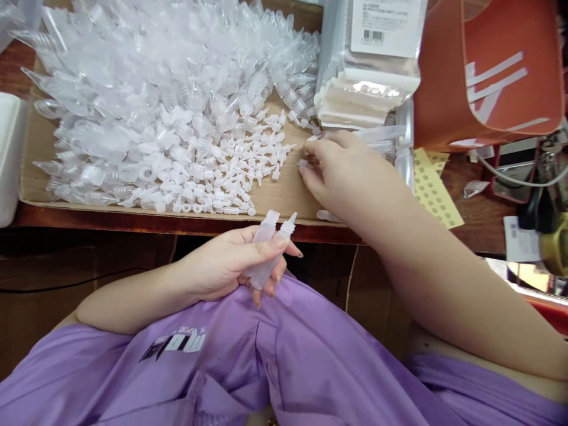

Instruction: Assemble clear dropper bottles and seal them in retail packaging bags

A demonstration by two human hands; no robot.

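My left hand (248,260) is closed around two small translucent plastic bottles above my lap. One bottle (266,228) shows an open threaded neck; the other bottle (271,263) has a pointed dropper tip (290,222) on it. My right hand (332,165) reaches over the right part of a shallow cardboard box (288,201), its thumb and fingers pinched around a small translucent piece too hidden to name. Left of it lies a spread of small white nozzle tips (235,171). Behind them is a large heap of clear plastic caps and bottles (155,65).
A stack of clear plastic bags with a label (368,65) stands on the box's right side. An orange bin (444,77) is beyond it. Yellow sticker sheets (437,189) lie by my right forearm, and a white container (11,160) sits at far left.
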